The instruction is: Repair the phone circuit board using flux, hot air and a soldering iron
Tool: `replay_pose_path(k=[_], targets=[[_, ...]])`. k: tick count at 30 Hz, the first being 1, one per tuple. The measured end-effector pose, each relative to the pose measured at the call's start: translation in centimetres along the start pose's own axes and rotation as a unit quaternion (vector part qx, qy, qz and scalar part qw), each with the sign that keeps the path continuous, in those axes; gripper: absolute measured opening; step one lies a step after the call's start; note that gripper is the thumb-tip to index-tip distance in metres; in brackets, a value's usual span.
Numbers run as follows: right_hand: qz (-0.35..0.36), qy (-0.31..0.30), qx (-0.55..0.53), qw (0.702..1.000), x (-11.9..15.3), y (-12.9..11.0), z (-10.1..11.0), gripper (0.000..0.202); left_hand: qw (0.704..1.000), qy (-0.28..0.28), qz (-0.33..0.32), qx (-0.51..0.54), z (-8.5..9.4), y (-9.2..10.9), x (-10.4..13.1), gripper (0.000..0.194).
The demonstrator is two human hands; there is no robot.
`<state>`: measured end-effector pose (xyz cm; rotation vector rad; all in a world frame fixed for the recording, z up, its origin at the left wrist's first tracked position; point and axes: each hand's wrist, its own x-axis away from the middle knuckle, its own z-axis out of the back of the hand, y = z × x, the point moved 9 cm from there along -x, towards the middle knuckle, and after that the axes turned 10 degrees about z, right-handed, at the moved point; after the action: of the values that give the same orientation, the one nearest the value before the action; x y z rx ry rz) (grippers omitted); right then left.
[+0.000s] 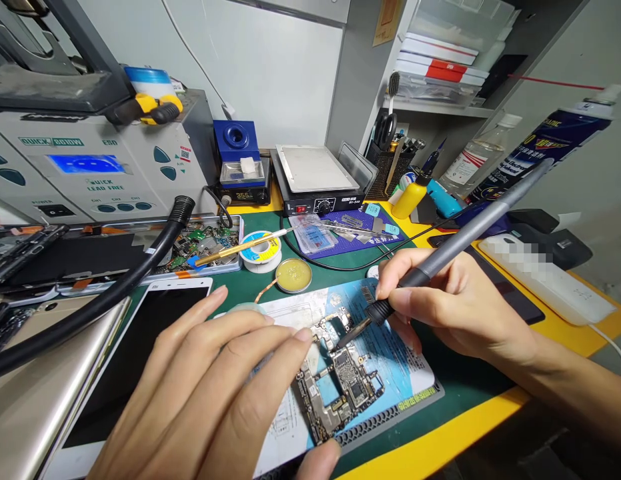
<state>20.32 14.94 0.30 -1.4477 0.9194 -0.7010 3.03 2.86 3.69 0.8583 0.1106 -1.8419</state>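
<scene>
A phone circuit board [353, 377] lies on a blue-and-white sheet [405, 353] on a grey mat. My left hand [215, 387] reaches over its left side, with the index fingertip at the upper left edge and the thumb at the near corner, holding the board between them. Pinched like a pen in my right hand [440, 300] is a soldering iron [470, 233] with a dark grey handle. Its tip points down and left onto the upper middle of the board. Whether the tip touches the metal is too small to tell.
Behind are a flux tin [293, 275], a solder spool [261, 252], a gold-handled brush [235, 249] and a heating plate [317, 170]. A hot-air station [105, 167] stands left, its black hose [140, 287] arching over phones. The iron's cable [335, 268] crosses the green mat.
</scene>
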Motion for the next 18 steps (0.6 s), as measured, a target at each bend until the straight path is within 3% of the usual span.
replay_pose_path(k=[12,18], targets=[[-0.009,0.002,0.025,1.000,0.01,-0.12,0.00,0.002,1.000,0.004,0.002,-0.002,0.03,0.04,-0.05,0.039],[-0.010,0.006,-0.037,0.999,-0.16,-0.47,-0.31,0.007,1.000,0.016,0.001,0.005,0.09,-0.03,-0.01,0.039]])
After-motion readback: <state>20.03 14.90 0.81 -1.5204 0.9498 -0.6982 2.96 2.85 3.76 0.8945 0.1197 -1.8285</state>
